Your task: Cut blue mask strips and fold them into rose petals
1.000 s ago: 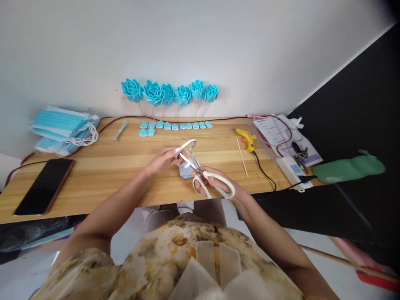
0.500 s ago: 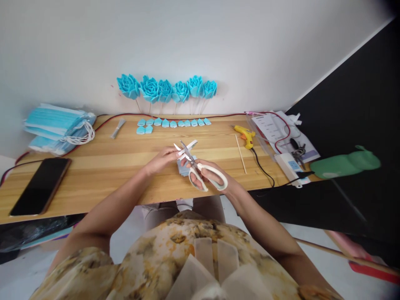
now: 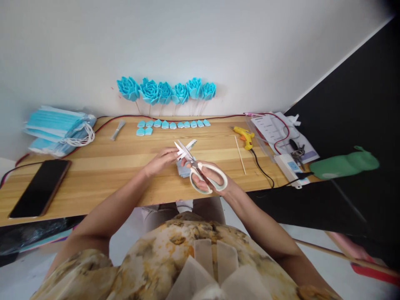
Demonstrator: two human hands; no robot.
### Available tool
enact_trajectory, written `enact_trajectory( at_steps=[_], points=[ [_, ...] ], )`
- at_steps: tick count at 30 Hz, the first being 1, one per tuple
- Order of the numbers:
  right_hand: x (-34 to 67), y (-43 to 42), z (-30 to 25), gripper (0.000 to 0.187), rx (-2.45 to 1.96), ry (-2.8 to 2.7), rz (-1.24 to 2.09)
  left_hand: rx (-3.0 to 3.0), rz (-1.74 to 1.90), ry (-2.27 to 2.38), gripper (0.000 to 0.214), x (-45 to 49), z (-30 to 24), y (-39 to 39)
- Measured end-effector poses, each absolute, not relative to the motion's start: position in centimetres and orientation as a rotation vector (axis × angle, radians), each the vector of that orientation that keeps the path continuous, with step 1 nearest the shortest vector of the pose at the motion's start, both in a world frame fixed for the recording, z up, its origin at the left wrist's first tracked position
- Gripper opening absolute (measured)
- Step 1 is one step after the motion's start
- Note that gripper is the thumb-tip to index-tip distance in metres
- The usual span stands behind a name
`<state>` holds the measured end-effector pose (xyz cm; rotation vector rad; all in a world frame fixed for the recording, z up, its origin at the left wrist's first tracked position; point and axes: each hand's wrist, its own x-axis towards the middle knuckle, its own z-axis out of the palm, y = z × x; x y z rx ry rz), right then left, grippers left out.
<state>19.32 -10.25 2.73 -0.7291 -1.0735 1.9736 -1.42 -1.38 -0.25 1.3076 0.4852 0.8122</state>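
Observation:
My right hand grips a pair of scissors by its white handles, the blades pointing up and to the left. My left hand pinches a narrow white strip, which slants up to the right and crosses the blades. Whether the blades are cutting into the strip, I cannot tell. Below the blades, partly hidden by my right hand, a small stack of pale blue pieces lies on the wooden table.
Several small blue folded petals lie in rows farther back. Blue flowers on sticks lean at the wall. Left are face masks and a phone; right are a thin stick, a yellow glue gun, a power strip and a green bottle.
The scissors have turned slightly, and their blades now look closer together near the strip. My left hand stays in nearly the same place.

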Motion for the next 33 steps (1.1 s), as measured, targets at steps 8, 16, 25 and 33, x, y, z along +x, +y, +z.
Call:
enact_trajectory(
  at_steps=[8, 16, 25, 33],
  points=[
    [19.4, -10.5, 3.1, 0.056, -0.754, -1.025, 1.985, 1.356, 0.859, 0.417, 0.027, -1.7, 0.0, -1.2],
    [19.3, -10.5, 2.9, 0.051, -0.782, -1.016, 1.983, 1.429, 0.898, 0.493, 0.031, -1.8, -0.2, -1.3],
    [17.4, -12.3, 2.0, 0.046, -0.999, -1.499, 1.814, 1.29, 0.901, 0.606, 0.031, -1.0, 0.6, -1.7],
    [20.2, -12.6, 2.5, 0.054, -0.939, -1.481, 1.813, 1.14, 0.951, 0.581, 0.032, -0.9, 0.6, -1.2]
  ],
)
